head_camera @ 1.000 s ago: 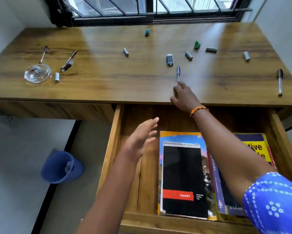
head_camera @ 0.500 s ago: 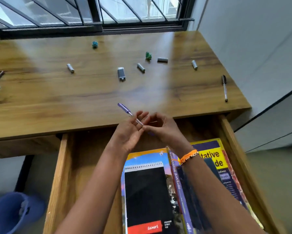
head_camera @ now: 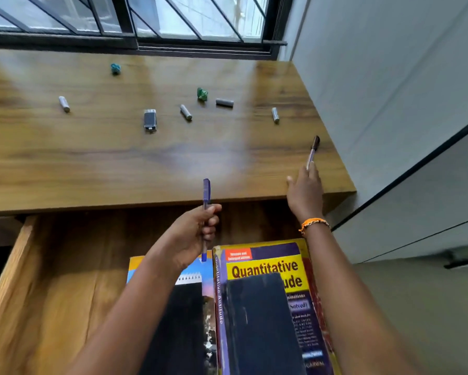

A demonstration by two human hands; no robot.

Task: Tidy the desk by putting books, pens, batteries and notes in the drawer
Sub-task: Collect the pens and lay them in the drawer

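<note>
- Open drawer [head_camera: 38, 280] under the desk [head_camera: 119, 163], already holding the yellow book [head_camera: 268, 269] and the spiral pad [head_camera: 189, 307].
- Left hand [head_camera: 192, 234] now alone with the blue pen [head_camera: 206, 201], passed over from the right half a second ago; fingers curled tight round the barrel, above the drawer.
- Right hand [head_camera: 304, 193] moved out to the desk's right edge, fingertips on the dark-capped pen [head_camera: 312, 151]; probably pinching, though blurred.
- Two pens nearly gathered; batteries [head_camera: 186, 112] and crumpled notes [head_camera: 202, 93] left on top.
</note>
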